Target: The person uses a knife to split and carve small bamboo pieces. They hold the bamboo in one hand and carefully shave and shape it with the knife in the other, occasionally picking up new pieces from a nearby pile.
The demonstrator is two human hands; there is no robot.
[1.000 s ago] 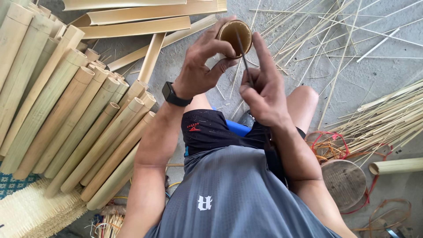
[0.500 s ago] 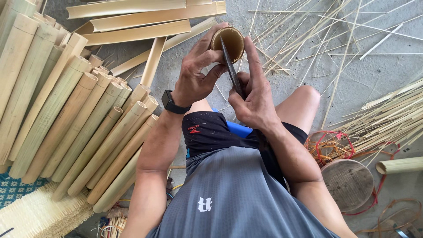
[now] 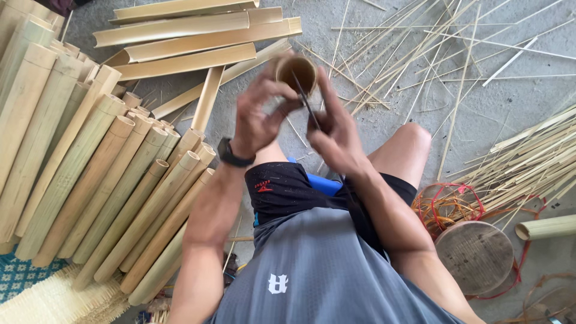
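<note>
Bamboo poles (image 3: pixel 90 180) stacked at left on the floor (image 3: pixel 528 96). At centre, left hand (image 3: pixel 258 117) wrapped around a short bamboo tube (image 3: pixel 296 72), right hand (image 3: pixel 336 135) clamped on a blade (image 3: pixel 305 99) crossing its open end. Thin strips (image 3: pixel 522 162) scattered right.

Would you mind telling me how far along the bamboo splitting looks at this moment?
Done: split bamboo halves and thin bamboo strips lie on the floor. In hand: the left hand grips a short bamboo tube while the right hand sets a dark blade across its open end; the tube looks whole. Left: a big stack of whole bamboo poles beside the person.
</note>
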